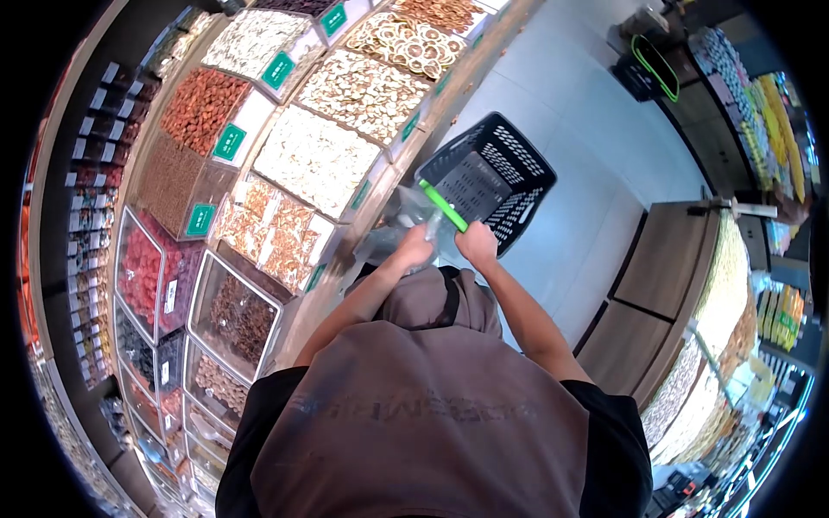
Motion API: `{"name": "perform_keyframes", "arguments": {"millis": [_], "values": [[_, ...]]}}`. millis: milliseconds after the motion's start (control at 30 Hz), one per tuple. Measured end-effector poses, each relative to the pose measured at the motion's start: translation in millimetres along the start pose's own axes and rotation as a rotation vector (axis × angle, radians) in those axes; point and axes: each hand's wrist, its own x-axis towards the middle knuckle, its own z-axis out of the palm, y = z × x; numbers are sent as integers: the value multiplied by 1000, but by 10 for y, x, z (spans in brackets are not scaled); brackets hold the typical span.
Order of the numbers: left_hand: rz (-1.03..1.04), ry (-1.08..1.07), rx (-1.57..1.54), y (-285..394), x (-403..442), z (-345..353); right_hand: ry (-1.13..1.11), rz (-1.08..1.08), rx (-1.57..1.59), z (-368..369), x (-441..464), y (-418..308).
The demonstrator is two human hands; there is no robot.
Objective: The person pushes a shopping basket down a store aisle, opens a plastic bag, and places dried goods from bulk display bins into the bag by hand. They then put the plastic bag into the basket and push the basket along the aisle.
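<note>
My right hand [478, 243] is closed around the bright green handle [443, 205] of a black shopping basket [537, 160]. The perforated basket hangs tilted in front of me, its inside facing up. Beside it, my left hand [416, 249] grips a crumpled clear plastic bag [386, 237]. Part of the bag lies against the basket's near left side. I cannot make out what the bag contains. Both hands are in front of my body, close to the edge of the bulk-food counter.
Along my left runs a wooden-edged counter [352, 231] with clear bins of pale flakes [315, 160], dried fruit slices [406, 43] and red dried pieces [203, 108], marked with green labels. Lidded bins [237, 315] stand nearer. At right is a wooden cabinet [661, 285]; another basket [643, 73] stands farther off.
</note>
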Motion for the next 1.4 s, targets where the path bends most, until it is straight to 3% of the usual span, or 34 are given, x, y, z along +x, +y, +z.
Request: {"name": "perform_keyframes", "arguments": {"millis": [67, 133, 200, 267, 333, 400, 467, 567, 700, 767, 900, 967, 1033, 1067, 1133, 1200, 1233, 1333, 1400], "values": [[6, -75, 55, 81, 65, -9, 17, 32, 45, -6, 158, -154], [230, -108, -85, 123, 100, 6, 48, 86, 153, 4, 308, -280], [196, -208, -46, 307, 161, -102, 23, 138, 173, 15, 523, -425], [183, -292, -113, 597, 115, -226, 52, 275, 415, 50, 708, -542], [221, -225, -104, 809, 70, -405, 66, 296, 495, 43, 885, -697], [173, -139, 82, 953, 26, -643, 215, 305, 591, 104, 1090, -791], [168, -75, 37, 840, 50, -909, 245, 278, 794, 145, 1279, -865], [227, -239, -683, 1015, -264, -1511, 345, 289, 1095, 200, 1592, -940], [338, 101, -1008, 1275, -647, -2194, 253, 500, 1151, -44, 1915, -1075], [373, 313, -1180, 1356, -866, -2497, 294, 486, 1193, -65, 2023, -1120], [388, 621, -1176, 785, -989, -2898, 355, 502, 1200, -85, 2180, -1281], [295, 862, -1062, 491, -1193, -2960, 383, 630, 1178, -121, 2208, -1414], [135, 1044, -1160, 337, -1479, -2894, 374, 636, 1177, -231, 2124, -1558], [131, 1061, -1167, 235, -1597, -2853, 379, 651, 1207, -258, 2120, -1639], [276, 1107, -1469, 23, -1777, -2666, 370, 611, 1182, -93, 2408, -1484], [296, 1193, -1648, -143, -1888, -2458, 285, 473, 796, 118, 2822, -1284], [334, 1201, -1652, -346, -1915, -2330, 304, 619, 1054, -102, 2547, -1612], [472, 1195, -1803, -386, -2143, -2120, 256, 552, 1042, -141, 2425, -1869], [436, 1247, -1727, -328, -2323, -2067, 280, 574, 1093, -106, 2352, -1965]]}}
